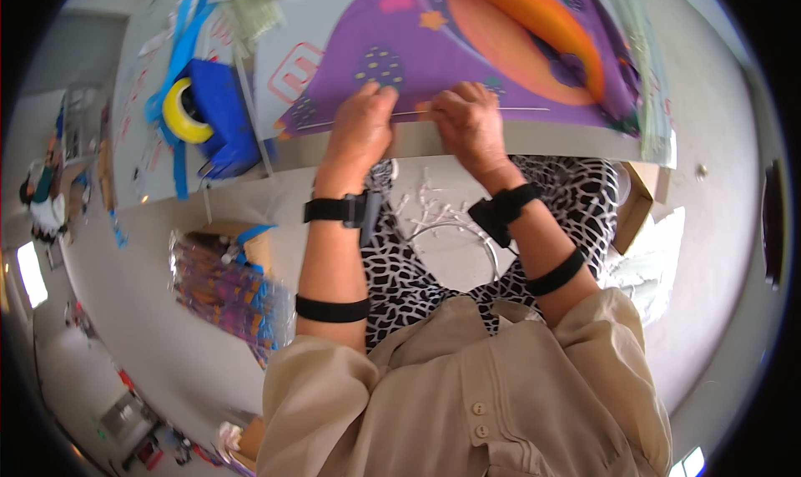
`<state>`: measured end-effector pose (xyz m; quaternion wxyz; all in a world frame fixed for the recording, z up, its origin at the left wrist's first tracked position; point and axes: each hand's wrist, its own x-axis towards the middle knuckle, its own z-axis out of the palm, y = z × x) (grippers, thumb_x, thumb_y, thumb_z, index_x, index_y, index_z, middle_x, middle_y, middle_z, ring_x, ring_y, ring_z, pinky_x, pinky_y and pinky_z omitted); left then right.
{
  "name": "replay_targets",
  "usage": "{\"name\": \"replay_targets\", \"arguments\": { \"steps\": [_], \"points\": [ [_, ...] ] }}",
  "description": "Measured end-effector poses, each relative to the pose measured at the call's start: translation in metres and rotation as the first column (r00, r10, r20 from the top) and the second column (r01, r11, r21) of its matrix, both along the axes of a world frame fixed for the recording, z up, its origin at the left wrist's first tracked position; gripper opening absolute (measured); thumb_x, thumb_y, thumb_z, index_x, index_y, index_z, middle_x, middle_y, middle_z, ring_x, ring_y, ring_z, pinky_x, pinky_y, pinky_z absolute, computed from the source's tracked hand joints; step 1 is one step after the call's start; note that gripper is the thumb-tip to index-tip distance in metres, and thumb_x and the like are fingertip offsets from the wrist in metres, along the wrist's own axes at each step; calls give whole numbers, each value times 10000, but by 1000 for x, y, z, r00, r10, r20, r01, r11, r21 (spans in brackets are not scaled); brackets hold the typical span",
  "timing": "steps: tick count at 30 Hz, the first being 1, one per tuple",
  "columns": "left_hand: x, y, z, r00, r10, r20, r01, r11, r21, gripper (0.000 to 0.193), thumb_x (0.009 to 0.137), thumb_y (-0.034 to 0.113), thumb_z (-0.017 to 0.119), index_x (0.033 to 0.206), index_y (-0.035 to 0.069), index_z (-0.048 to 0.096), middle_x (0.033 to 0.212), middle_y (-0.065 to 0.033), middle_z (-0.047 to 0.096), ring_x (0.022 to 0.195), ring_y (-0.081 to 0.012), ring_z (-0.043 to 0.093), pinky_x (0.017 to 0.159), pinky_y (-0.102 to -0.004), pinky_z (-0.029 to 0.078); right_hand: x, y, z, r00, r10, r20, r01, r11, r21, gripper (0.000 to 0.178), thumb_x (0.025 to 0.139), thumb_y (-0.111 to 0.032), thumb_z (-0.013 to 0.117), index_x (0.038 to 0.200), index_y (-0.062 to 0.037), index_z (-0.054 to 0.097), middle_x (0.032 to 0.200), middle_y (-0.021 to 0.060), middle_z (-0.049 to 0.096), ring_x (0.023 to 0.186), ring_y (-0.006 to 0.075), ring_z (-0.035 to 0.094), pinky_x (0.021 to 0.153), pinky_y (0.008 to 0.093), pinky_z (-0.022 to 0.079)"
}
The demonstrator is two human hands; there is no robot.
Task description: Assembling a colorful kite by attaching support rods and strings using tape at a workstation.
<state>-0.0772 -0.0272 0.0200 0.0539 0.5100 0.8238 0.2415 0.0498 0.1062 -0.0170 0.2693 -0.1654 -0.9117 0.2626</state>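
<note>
Fingers of my left hand point(359, 126) and right hand point(472, 126) pinch the near edge of purple, colourfully printed cloth point(417, 55) on the grey table point(299, 25), apparently keeping that edge straight.

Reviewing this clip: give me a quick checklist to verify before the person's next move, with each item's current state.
1. Both hands in view: ok; left hand and right hand are at the purple printed sheet's near edge.
2. Grip on the sheet: cannot tell; fingers are curled, but the fingertips are blurred.
3. Thin white strip along the near edge: ok; it shows to either side of the hands.
4. Sheet flat throughout: not ok; its right side looks gathered into folds.
5. Blue tape dispenser apart from the hands: ok; it sits to their left, with a yellow tape roll.
</note>
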Motion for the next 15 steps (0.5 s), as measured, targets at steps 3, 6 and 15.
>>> {"name": "replay_targets", "arguments": {
  "steps": [3,6,15],
  "points": [
    [-5,-6,2,1000,9,16,-8,999,-48,149,732,-108,503,836,-3,488,836,-198,524,840,-433,532,667,-480,408,-4,-8,4,999,-10,-34,9,1000,-30,52,751,-171,646,758,-124,626,794,46,562,834,281,535,736,402,397],
    [-3,-5,4,999,10,34,-7,997,-80,157,732,-119,513,849,-16,496,852,-190,538,846,-424,539,663,-473,409,-3,-9,1,999,-26,-26,25,999,-36,48,734,-144,653,759,-121,619,803,33,568,837,272,537,738,393,399],
    [-3,1,9,998,11,60,-3,991,-130,145,746,-116,540,857,-28,509,853,-183,548,840,-403,556,678,-458,434,-1,-6,1,998,-49,-42,46,996,-79,37,740,-135,663,741,-122,628,787,24,577,812,259,544,742,386,403]
  ]
}}
